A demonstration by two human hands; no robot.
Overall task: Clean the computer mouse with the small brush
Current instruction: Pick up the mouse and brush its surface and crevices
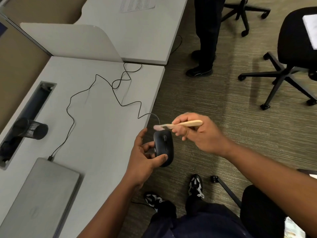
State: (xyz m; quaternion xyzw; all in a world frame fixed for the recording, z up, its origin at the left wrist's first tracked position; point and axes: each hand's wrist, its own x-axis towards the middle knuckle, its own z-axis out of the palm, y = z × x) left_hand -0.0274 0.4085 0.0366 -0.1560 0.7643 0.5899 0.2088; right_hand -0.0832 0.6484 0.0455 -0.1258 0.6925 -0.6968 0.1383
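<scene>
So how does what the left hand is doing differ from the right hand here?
The left hand grips the black mouse from its side, thumb across the near end, while the right hand pinches the pale wooden brush by its handle. The left hand sits lower, by the desk edge; the right hand is higher, out over the carpet, pointing the blurred bristles towards the mouse's front. Both hands hold something off the desk.

- Grey counter (96,127) carried a closed laptop (41,200), a black mesh cup (32,128) on its side, and a looping black cable (96,93).
- A printed sheet (137,4) lay on the far counter (145,36).
</scene>
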